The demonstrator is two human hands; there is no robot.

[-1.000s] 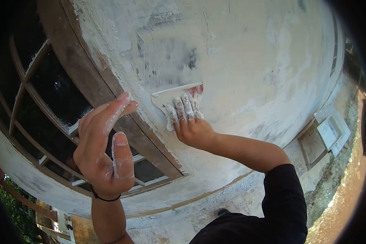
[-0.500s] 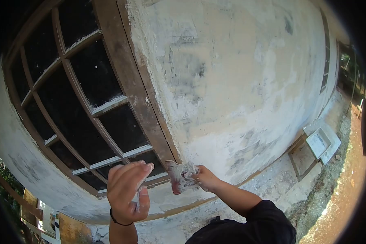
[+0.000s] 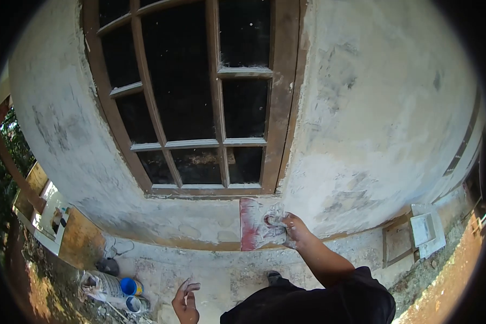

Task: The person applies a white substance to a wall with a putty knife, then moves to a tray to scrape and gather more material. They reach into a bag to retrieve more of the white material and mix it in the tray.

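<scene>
My right hand [image 3: 295,231] grips a flat, reddish putty spreader [image 3: 248,224] smeared with whitish filler. The spreader stands out to the left of the hand, overlapping the low wall [image 3: 200,220] just under the window's lower right corner. Down at the bottom of the view, my left hand [image 3: 186,304] is apart from it, fingers loosely bent and spread from the thumb, whitish dust on the tips, nothing in them. Above the spreader is the brown wooden window frame [image 3: 283,108], its ledges dusted with white.
On the floor at lower left stand a blue-and-yellow bucket [image 3: 131,287] and a second small bucket [image 3: 137,304], beside a whitish sack [image 3: 100,286]. A wooden board [image 3: 81,243] leans nearby. At right lie a wooden frame [image 3: 398,243] and a pale tray [image 3: 424,229].
The view has swung left and down, bringing the buckets into sight. My left hand has dropped away from the spreader toward the bottom edge. The spreader stays in my right hand.
</scene>
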